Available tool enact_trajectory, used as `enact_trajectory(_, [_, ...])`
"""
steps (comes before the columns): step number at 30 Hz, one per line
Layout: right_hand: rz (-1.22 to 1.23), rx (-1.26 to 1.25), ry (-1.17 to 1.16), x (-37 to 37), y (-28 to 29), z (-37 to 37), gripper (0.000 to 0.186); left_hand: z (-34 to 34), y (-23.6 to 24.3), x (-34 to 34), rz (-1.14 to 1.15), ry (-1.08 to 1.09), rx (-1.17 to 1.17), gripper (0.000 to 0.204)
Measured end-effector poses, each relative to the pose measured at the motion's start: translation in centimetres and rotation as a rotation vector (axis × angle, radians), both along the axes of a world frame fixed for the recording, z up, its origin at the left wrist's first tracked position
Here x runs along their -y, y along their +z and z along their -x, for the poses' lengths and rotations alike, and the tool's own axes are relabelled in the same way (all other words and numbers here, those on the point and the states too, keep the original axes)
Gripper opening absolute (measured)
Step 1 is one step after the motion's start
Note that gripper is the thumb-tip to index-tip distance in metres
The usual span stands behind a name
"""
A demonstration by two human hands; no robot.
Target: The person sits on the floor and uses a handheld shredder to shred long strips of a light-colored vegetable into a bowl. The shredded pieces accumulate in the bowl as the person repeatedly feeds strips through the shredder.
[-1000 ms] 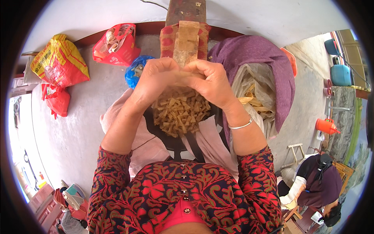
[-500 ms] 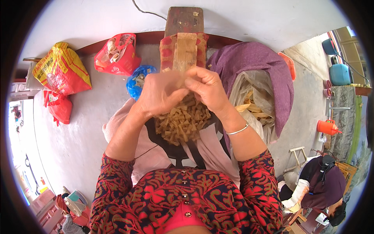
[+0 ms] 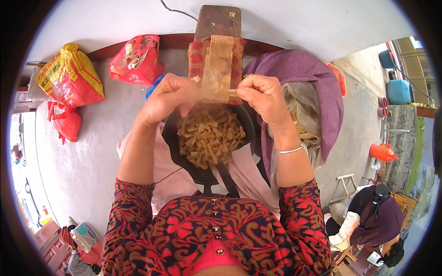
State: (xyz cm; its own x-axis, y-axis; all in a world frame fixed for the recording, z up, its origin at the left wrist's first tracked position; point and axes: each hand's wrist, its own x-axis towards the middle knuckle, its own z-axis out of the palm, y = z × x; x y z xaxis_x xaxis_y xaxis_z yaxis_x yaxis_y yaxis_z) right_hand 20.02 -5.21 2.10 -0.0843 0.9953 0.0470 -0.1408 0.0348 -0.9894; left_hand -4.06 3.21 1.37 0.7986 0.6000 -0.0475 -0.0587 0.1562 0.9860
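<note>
My left hand (image 3: 184,94) is beside a wooden board (image 3: 218,60), fingers bent and smeared by motion; whether it holds anything is unclear. My right hand (image 3: 253,94) pinches a narrow, pale brown strip (image 3: 233,92) at the board's lower right. The board rests over a red patterned cloth (image 3: 195,57) on a dark wooden bench (image 3: 216,23). Below my hands, a dark round pan (image 3: 172,149) holds several small, dried-looking brown pieces (image 3: 209,135), with pink cloths (image 3: 244,175) around it.
A purple cloth (image 3: 329,110) surrounds a translucent bag (image 3: 294,96) of pale strips at right. Red bags (image 3: 133,64), a yellow-red sack (image 3: 73,78) and a partly hidden blue bag (image 3: 154,85) lie left. Another person (image 3: 373,216) in dark clothing is at lower right.
My hands have drawn apart sideways: the left moved left, the right moved right with fingers pinched on the strip. More of the pan now shows between my forearms.
</note>
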Motion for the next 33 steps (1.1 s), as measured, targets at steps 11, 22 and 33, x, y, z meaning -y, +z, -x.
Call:
enact_trajectory(11, [-0.068,0.475,-0.051,-0.3,-1.3,0.8,0.013,-2.1,1.2,1.0,-0.776,-0.147,-0.522,0.018])
enact_trajectory(22, [-0.105,0.841,-0.405,-5.8,-5.2,1.8,0.017,-4.0,-2.6,-3.1,-0.856,0.370,-0.734,0.019])
enact_trajectory(33, [0.539,-0.488,-0.092,-2.1,-3.8,5.9,0.025,-5.5,-2.4,4.5,-0.112,0.414,-0.296,0.036])
